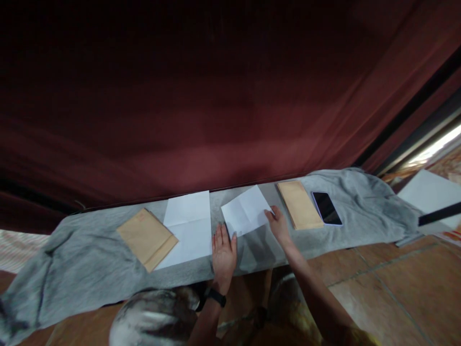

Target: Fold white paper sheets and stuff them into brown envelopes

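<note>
A folded white sheet of paper (246, 210) lies on the grey cloth (90, 250) in the middle. My left hand (224, 253) lies flat with fingers stretched out, touching the sheet's near left corner; a black watch sits on that wrist. My right hand (277, 223) pinches the sheet's right edge between thumb and fingers. A larger creased white sheet (189, 226) lies to the left, partly under a brown envelope (147, 238).
A second brown envelope (299, 204) and a dark phone (326, 208) lie right of my hands. A dark red curtain (216, 96) hangs behind the cloth. Another white sheet (430, 194) sits at far right. Tiled floor (396, 288) lies below.
</note>
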Available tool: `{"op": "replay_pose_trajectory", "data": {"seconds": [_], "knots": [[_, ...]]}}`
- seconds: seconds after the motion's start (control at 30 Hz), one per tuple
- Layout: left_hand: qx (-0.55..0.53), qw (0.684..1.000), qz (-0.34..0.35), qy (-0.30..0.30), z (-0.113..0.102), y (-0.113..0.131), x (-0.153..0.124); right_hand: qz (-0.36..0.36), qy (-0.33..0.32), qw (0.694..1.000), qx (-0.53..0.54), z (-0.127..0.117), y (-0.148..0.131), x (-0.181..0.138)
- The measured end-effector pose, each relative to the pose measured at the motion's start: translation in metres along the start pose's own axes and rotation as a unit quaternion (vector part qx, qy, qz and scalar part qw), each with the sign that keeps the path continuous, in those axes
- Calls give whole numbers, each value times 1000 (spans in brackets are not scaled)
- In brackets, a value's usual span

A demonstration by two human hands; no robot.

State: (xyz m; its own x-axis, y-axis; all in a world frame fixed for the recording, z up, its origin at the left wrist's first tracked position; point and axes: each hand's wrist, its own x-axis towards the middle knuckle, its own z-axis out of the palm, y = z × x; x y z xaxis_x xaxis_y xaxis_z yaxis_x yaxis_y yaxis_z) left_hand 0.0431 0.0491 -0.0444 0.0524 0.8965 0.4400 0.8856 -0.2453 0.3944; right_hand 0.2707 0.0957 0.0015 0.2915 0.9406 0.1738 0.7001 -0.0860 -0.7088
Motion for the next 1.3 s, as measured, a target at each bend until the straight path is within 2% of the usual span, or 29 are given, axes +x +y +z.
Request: {"op": "replay_pose_trajectory", "data": {"seconds": [0.07,0.13,0.23,0.33,0.47,0.6,0.7,0.77,0.87,0.93,1.03,1.13,1.3], "knots": [[-36,999,-20,3,-2,0,-1,-51,78,993,68,-14,-10,0],[-76,996,-42,2,-2,-2,-1,-128,105,982,93,-27,-19,-4],[-143,987,-69,9,-2,-5,-3,-247,39,966,65,-35,-24,-21],[-216,971,-99,38,-3,-11,-4,-319,-48,946,14,-26,-10,-49],[-303,938,-158,59,-6,-20,-5,-344,-110,932,-32,-7,28,-86],[-336,924,-179,27,-10,-22,-1,-344,-111,932,-38,1,54,-105],[-316,940,-128,-25,-10,-9,11,-337,-96,936,-38,4,58,-107],[-291,949,-46,-117,-6,9,23,-335,-98,936,-36,5,58,-107],[-232,926,133,-265,9,38,42,-334,-110,936,-32,5,57,-105],[-177,902,224,-323,22,51,54,-333,-123,935,-31,4,57,-104],[-97,895,287,-327,41,56,67,-327,-138,934,-25,2,58,-103],[-56,905,320,-275,53,49,74,-323,-133,937,-13,4,59,-103],[-40,927,305,-214,61,37,80,-319,-133,938,-7,6,62,-105]]}}
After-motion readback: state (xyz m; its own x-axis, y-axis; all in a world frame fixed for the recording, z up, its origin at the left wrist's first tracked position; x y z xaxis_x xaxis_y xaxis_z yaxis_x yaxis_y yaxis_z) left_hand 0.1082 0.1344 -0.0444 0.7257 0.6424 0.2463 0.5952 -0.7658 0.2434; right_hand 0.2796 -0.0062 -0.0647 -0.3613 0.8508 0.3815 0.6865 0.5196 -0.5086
